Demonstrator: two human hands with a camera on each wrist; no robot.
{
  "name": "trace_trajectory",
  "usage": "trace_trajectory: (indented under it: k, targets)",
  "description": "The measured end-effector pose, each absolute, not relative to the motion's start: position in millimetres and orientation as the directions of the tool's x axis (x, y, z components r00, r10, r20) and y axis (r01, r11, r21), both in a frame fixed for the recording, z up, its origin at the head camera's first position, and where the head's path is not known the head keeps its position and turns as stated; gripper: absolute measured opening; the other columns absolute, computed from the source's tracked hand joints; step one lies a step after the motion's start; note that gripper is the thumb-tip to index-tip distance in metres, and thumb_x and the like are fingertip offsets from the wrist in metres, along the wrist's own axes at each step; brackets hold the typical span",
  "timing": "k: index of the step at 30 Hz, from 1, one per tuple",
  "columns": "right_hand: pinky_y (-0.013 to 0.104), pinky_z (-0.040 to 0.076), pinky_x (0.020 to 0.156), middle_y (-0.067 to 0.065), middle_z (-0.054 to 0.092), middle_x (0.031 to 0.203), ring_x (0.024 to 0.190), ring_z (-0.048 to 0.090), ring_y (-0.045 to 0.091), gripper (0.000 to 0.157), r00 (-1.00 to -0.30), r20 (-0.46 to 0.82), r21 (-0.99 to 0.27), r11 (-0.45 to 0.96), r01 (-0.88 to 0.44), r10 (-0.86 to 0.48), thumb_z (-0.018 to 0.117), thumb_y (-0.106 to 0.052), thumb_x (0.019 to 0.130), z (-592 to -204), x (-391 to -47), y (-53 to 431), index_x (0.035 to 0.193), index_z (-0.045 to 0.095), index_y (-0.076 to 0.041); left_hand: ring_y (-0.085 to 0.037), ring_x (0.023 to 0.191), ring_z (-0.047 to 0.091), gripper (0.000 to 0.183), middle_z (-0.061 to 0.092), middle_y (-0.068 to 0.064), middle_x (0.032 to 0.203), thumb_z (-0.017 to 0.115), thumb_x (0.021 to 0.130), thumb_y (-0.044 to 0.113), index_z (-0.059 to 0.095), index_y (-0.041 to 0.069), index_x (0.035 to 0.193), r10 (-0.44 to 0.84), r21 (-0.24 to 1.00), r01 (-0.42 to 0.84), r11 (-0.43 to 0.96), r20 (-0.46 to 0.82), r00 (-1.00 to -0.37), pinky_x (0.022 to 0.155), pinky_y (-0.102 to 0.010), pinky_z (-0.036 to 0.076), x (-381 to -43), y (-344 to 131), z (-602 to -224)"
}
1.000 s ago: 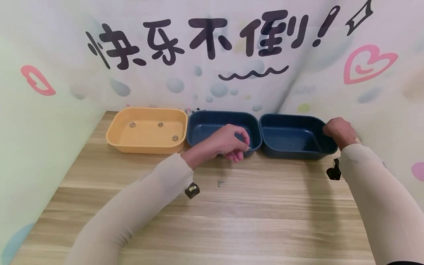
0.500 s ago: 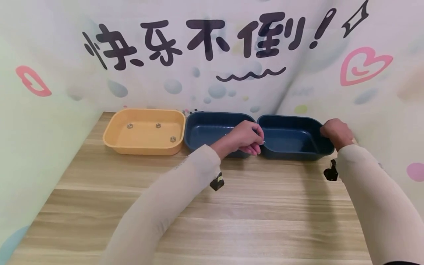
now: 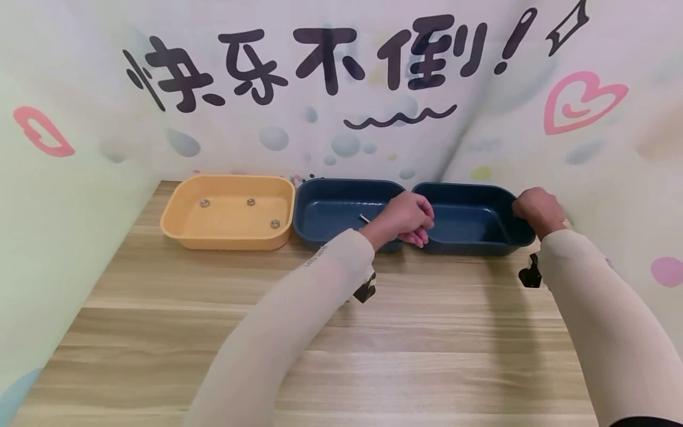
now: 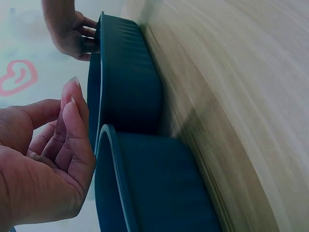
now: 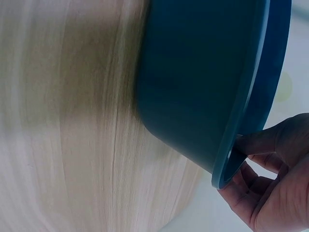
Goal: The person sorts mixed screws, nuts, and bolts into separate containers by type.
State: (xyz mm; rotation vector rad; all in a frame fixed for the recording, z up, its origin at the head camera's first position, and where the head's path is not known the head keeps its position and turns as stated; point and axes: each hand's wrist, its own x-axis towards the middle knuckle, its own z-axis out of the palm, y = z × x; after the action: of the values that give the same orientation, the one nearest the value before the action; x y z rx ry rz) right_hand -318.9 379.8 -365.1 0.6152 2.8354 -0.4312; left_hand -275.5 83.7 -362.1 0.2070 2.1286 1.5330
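My left hand (image 3: pixel 407 214) hovers over the adjoining ends of the two blue plastic boxes, its fingers bent. In the left wrist view the thumb meets the index finger, and no screw shows at the fingertips (image 4: pixel 72 89); whether one is hidden between them is unclear. A screw (image 3: pixel 364 218) lies inside the middle blue box (image 3: pixel 325 228), partly behind my left wrist. With thumb and fingers on either side of the rim, my right hand (image 3: pixel 540 210) grips the far right end of the right blue box (image 5: pixel 193 87). No screw shows in the visible part of that box.
A yellow box (image 3: pixel 229 242) holding 3 nuts stands at the left end of the row. All the boxes rest on a wood-grain table (image 3: pixel 427 344) against a printed cloth backdrop (image 3: pixel 341 136). My left sleeve (image 3: pixel 299 308) covers part of the tabletop.
My left hand has moved right, from over the middle box to the left end of the right box. The screw seen at its fingertips earlier no longer shows. My right hand keeps its grip.
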Motion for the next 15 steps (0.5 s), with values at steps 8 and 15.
trace_trajectory:
  k: [8,15]
  targets:
    - [0.04,0.042,0.058,0.02,0.048,0.085,0.076,0.05,0.035,0.025,-0.892,-0.247,-0.226,0.873,0.433,0.379,0.05,-0.019,0.084,-366,-320,377,0.091,0.053,0.004,-0.019,0.047,0.06,0.006,0.065,-0.014,0.063,0.065,0.092,0.006,0.064,0.004,0.097,0.412,0.908,-0.145,0.393,-0.314,-0.855,0.042,-0.024,0.049,-275,71,-361]
    - [0.04,0.043,0.059,0.021,0.048,0.089,0.079,0.048,0.036,0.029,-0.881,-0.268,-0.21,0.869,0.449,0.39,0.05,-0.022,0.086,-367,-321,379,0.096,0.052,0.006,-0.02,0.048,0.06,0.003,0.065,-0.014,0.063,0.064,0.092,0.006,0.065,0.005,0.095,0.438,0.914,-0.126,0.385,-0.301,-0.847,0.044,-0.026,0.05,-274,61,-362]
